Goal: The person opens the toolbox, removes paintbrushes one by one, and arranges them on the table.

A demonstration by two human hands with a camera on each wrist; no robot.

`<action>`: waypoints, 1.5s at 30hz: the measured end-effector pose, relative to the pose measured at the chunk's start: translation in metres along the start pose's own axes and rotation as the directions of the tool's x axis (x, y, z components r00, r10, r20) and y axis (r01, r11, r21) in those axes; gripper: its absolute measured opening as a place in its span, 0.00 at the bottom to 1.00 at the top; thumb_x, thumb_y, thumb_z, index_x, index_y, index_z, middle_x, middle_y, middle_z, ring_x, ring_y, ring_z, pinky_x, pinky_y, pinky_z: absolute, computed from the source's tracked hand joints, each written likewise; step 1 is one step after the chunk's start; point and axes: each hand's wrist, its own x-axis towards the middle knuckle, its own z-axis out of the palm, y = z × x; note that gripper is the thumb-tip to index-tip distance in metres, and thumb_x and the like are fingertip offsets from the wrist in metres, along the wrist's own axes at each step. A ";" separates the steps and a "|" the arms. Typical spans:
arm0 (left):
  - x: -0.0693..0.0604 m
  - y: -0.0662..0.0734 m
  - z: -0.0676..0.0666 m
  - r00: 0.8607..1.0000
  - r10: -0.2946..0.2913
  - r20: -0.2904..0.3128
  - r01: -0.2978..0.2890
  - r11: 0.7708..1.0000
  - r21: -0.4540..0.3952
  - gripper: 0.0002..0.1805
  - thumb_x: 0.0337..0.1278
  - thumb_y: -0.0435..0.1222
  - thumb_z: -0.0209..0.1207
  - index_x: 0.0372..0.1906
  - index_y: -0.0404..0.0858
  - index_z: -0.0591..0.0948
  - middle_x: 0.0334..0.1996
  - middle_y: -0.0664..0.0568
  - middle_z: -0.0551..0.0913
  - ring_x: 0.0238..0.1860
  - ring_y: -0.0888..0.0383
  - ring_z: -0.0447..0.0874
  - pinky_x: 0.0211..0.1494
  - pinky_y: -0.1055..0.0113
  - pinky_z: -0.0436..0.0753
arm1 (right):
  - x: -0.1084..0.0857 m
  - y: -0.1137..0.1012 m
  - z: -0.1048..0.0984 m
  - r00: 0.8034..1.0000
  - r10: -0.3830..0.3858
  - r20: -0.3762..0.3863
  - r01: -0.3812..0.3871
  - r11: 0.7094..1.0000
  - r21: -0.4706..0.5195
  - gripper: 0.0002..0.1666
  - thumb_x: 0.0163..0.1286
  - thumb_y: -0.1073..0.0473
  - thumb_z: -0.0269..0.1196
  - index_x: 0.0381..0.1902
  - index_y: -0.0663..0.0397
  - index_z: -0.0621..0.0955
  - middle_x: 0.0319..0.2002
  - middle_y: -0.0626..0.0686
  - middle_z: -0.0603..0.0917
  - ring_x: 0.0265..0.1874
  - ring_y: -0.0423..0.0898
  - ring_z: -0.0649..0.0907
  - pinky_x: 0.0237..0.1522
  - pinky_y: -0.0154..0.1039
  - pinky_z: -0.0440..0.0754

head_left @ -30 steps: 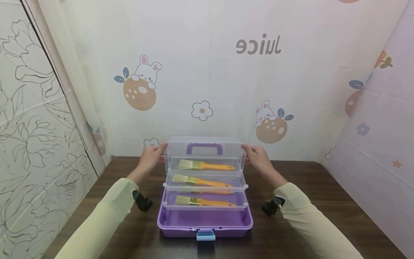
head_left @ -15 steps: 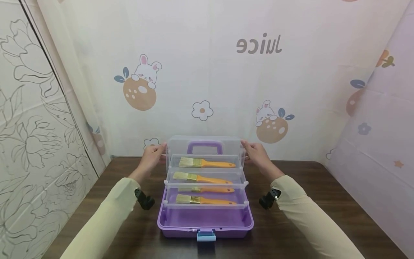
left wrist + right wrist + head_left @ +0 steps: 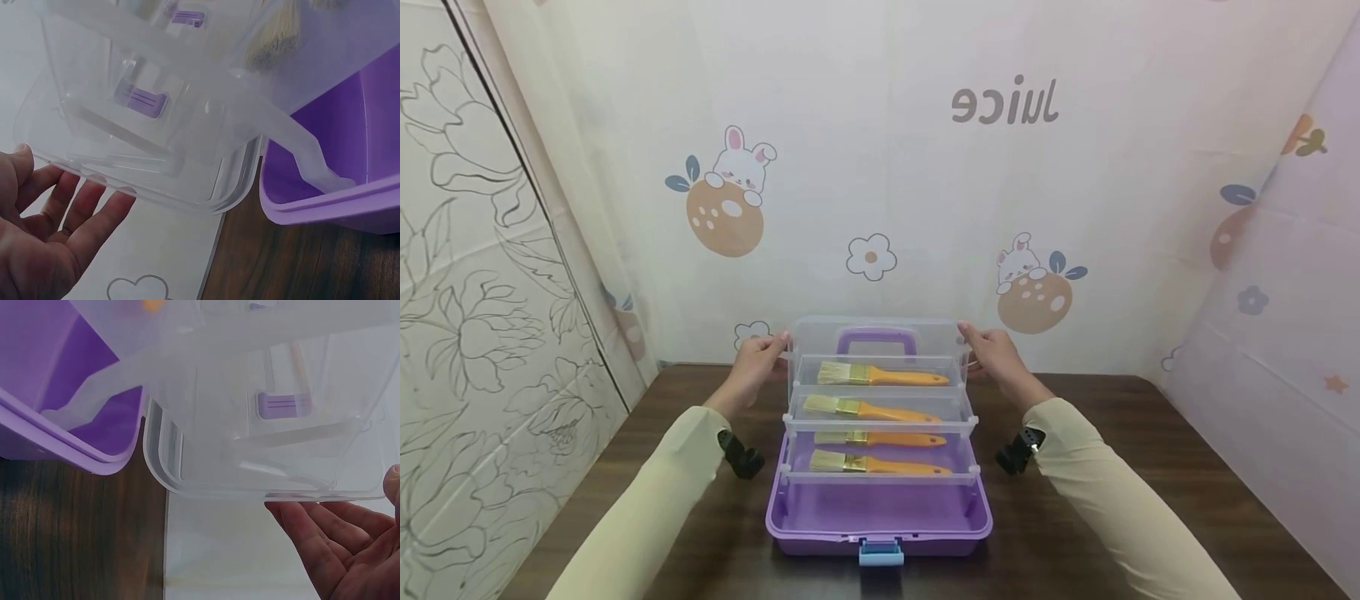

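A purple toolbox (image 3: 880, 543) stands unfolded on the table, its clear lid (image 3: 932, 333) raised at the back. Clear tiered trays (image 3: 880, 425) fan out above the purple base. Paintbrushes with yellow handles lie at the tray levels, among them a top brush (image 3: 887, 377) and a lowest brush (image 3: 880, 463). My left hand (image 3: 754, 365) holds the lid's left edge, thumb in front and fingertips against the rim in the left wrist view. At the opposite edge my right hand (image 3: 996, 354) grips the lid likewise. In the right wrist view its fingertips partly disappear behind the rim.
A light blue latch (image 3: 881, 553) sits at the front of the base. The purple carry handle (image 3: 877, 335) shows through the lid. Behind the dark wooden table (image 3: 1097, 467) hangs a printed curtain (image 3: 880, 167), close to the lid.
The trays have risen slightly and spread further apart, so another brush shows more clearly between the middle and lowest ones. Both wrists have moved a little inward, with the hands still at the lid.
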 end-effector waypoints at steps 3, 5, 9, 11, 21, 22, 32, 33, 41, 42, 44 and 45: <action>0.003 -0.001 0.001 1.000 -0.016 -0.007 0.016 1.000 -0.007 0.26 0.73 0.44 0.47 0.51 0.21 0.76 0.54 0.32 0.76 0.42 0.45 0.84 0.43 0.59 0.84 | 0.004 0.001 0.001 1.000 0.028 -0.002 -0.028 1.000 -0.008 0.41 0.73 0.36 0.46 0.57 0.72 0.74 0.46 0.69 0.80 0.37 0.53 0.85 0.37 0.42 0.85; 0.005 -0.002 0.002 0.999 -0.030 -0.013 0.030 1.000 -0.007 0.26 0.72 0.44 0.47 0.51 0.21 0.76 0.54 0.32 0.76 0.41 0.47 0.84 0.43 0.59 0.84 | 0.006 0.001 0.001 0.999 0.038 -0.003 -0.038 0.999 -0.015 0.41 0.72 0.35 0.46 0.57 0.71 0.74 0.46 0.69 0.80 0.35 0.52 0.85 0.39 0.43 0.85; 0.009 -0.004 0.003 0.998 -0.064 -0.020 0.065 0.998 0.008 0.26 0.72 0.46 0.47 0.51 0.23 0.77 0.54 0.34 0.77 0.41 0.49 0.84 0.46 0.56 0.83 | 0.009 0.004 0.001 0.999 0.052 0.000 -0.052 0.999 -0.013 0.41 0.73 0.36 0.46 0.57 0.72 0.73 0.46 0.69 0.80 0.32 0.49 0.84 0.44 0.48 0.83; 0.011 -0.005 0.002 0.996 -0.082 -0.017 0.082 0.997 0.014 0.26 0.72 0.46 0.47 0.51 0.24 0.77 0.54 0.35 0.77 0.40 0.51 0.84 0.48 0.56 0.83 | 0.011 0.005 0.000 0.999 0.053 0.005 -0.053 0.999 -0.004 0.40 0.73 0.37 0.46 0.57 0.72 0.73 0.45 0.69 0.80 0.30 0.48 0.84 0.45 0.49 0.83; 0.023 -0.012 0.001 0.996 -0.054 0.072 0.055 0.998 -0.013 0.21 0.73 0.34 0.47 0.61 0.22 0.70 0.53 0.32 0.76 0.44 0.48 0.80 0.46 0.62 0.83 | 0.017 0.012 -0.003 0.998 0.058 0.029 -0.060 0.996 0.065 0.37 0.75 0.41 0.46 0.58 0.75 0.71 0.44 0.69 0.81 0.28 0.46 0.84 0.33 0.37 0.85; 0.024 -0.013 0.001 0.996 -0.049 0.079 0.050 0.999 -0.016 0.21 0.73 0.33 0.46 0.61 0.22 0.70 0.53 0.31 0.76 0.44 0.48 0.80 0.46 0.63 0.83 | 0.017 0.013 -0.002 0.998 0.063 0.029 -0.064 0.996 0.069 0.37 0.75 0.42 0.46 0.58 0.75 0.71 0.44 0.69 0.81 0.28 0.46 0.84 0.33 0.38 0.85; 0.027 -0.021 0.002 0.996 -0.063 0.068 0.064 0.998 -0.012 0.21 0.73 0.34 0.45 0.63 0.25 0.69 0.52 0.35 0.76 0.45 0.49 0.77 0.46 0.64 0.82 | 0.018 0.021 0.003 0.996 0.092 -0.018 -0.088 0.987 0.137 0.35 0.74 0.43 0.49 0.59 0.72 0.72 0.47 0.69 0.81 0.27 0.44 0.85 0.45 0.47 0.82; 0.027 -0.022 0.002 0.996 -0.067 0.065 0.068 0.998 -0.018 0.21 0.73 0.35 0.45 0.63 0.25 0.70 0.52 0.35 0.76 0.45 0.49 0.77 0.47 0.63 0.82 | 0.018 0.022 0.004 0.996 0.091 -0.025 -0.086 0.985 0.147 0.36 0.74 0.43 0.49 0.60 0.73 0.71 0.47 0.69 0.81 0.27 0.44 0.85 0.45 0.46 0.82; 0.024 -0.035 -0.002 0.989 -0.046 0.140 0.052 0.998 -0.036 0.24 0.74 0.35 0.44 0.70 0.33 0.63 0.62 0.34 0.70 0.58 0.45 0.74 0.58 0.55 0.76 | 0.015 0.033 0.012 0.995 0.079 -0.061 -0.065 0.977 0.202 0.35 0.74 0.41 0.50 0.59 0.68 0.72 0.52 0.68 0.78 0.39 0.55 0.84 0.48 0.50 0.81; 0.023 -0.038 -0.003 0.986 -0.050 0.159 0.057 0.998 -0.037 0.25 0.74 0.35 0.44 0.72 0.36 0.61 0.63 0.35 0.69 0.59 0.43 0.72 0.58 0.54 0.75 | 0.015 0.035 0.013 0.995 0.081 -0.056 -0.068 0.976 0.209 0.33 0.74 0.42 0.49 0.59 0.67 0.72 0.52 0.67 0.77 0.40 0.56 0.83 0.48 0.50 0.81; 0.020 -0.042 -0.005 0.976 -0.048 0.212 0.054 0.998 -0.025 0.27 0.74 0.35 0.43 0.74 0.41 0.56 0.64 0.33 0.66 0.61 0.40 0.69 0.59 0.51 0.74 | 0.015 0.037 0.015 0.997 0.073 -0.035 -0.063 0.972 0.225 0.30 0.75 0.43 0.48 0.58 0.65 0.71 0.52 0.65 0.76 0.43 0.57 0.82 0.48 0.50 0.81; 0.019 -0.044 -0.006 0.971 -0.049 0.235 0.054 0.998 -0.015 0.28 0.74 0.35 0.42 0.75 0.43 0.53 0.64 0.31 0.65 0.61 0.38 0.69 0.58 0.50 0.75 | 0.015 0.038 0.016 0.997 0.074 -0.027 -0.066 0.971 0.228 0.29 0.76 0.44 0.46 0.58 0.64 0.70 0.51 0.64 0.76 0.44 0.57 0.81 0.49 0.49 0.81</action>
